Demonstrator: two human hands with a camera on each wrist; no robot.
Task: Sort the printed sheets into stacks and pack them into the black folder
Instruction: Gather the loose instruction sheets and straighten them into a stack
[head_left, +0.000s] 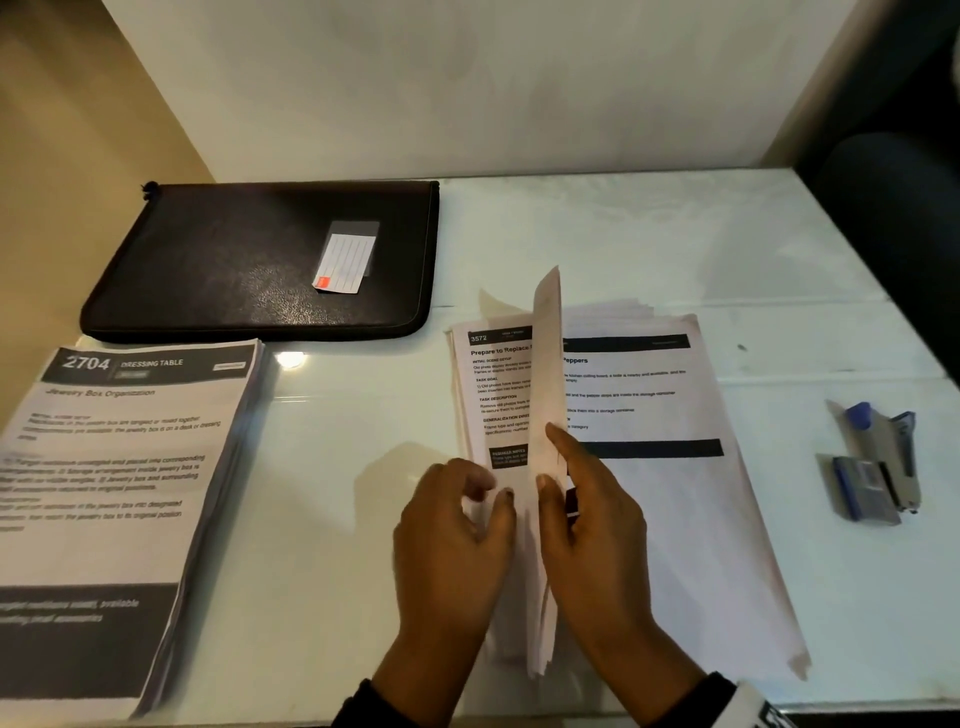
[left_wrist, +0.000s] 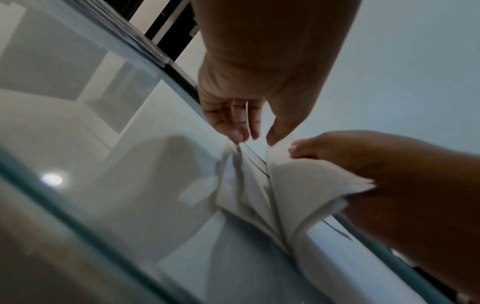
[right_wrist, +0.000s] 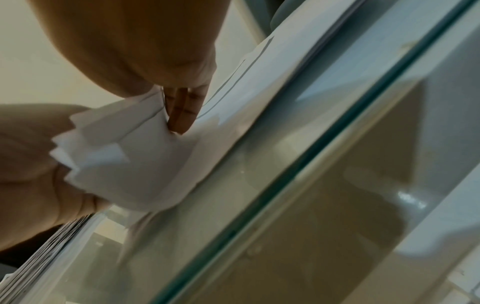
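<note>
Low centre, my right hand (head_left: 592, 519) is pinching sheets (head_left: 546, 364) upright to bare the next heading (head_left: 498, 351); left hand (head_left: 452, 525) is resting loose.

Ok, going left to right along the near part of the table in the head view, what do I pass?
Thick stack of printed white sheets headed 2704 → left hand → right hand, pinching raised sheets → blue-and-grey metal stapler.

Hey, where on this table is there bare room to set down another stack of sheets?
Bare table lies between the 2704 stack and the left hand; more lies behind the lifted sheets, right of the black folder. A narrower strip separates the Peppers stack from the stapler. Around the right hand it is crowded with overlapping pages.
</note>
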